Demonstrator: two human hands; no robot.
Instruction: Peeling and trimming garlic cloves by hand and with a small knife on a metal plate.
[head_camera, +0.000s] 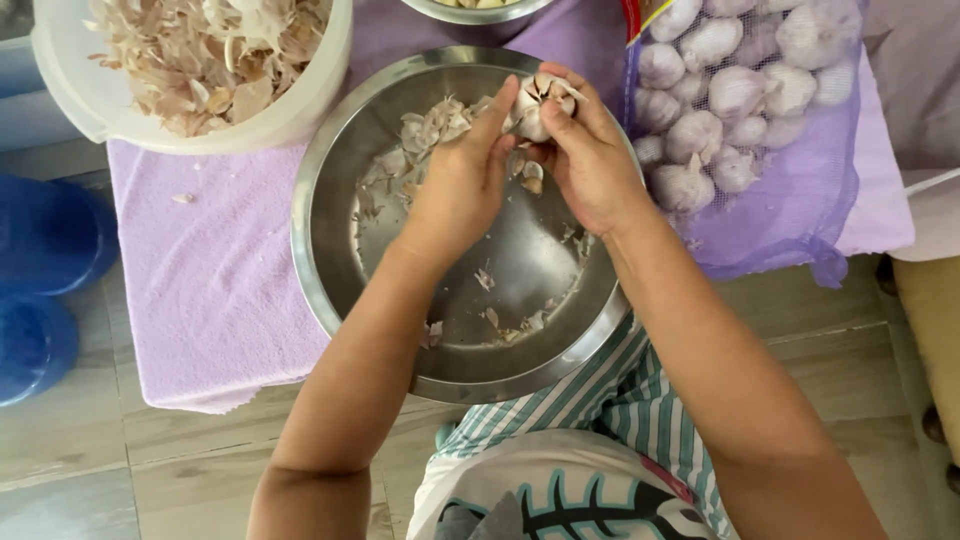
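Garlic bulb (540, 103): upper centre of the frame, above the far rim of the steel bowl (330, 270), gripped between both hands.
Left hand (462, 185): fingers closed on the bulb's left side.
Right hand (592, 160): fingers curled over its top and right.
Bowl: holds scattered skins.
White tub of peelings (300, 110): upper left.
Purple mesh bag of garlic (790, 200): upper right.
Lilac cloth (210, 290): beneath.

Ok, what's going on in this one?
A person holds a garlic bulb in both hands, left hand and right hand, over a steel bowl scattered with papery skins. A white tub of peelings sits at upper left, and a purple mesh bag of whole garlic lies at right.
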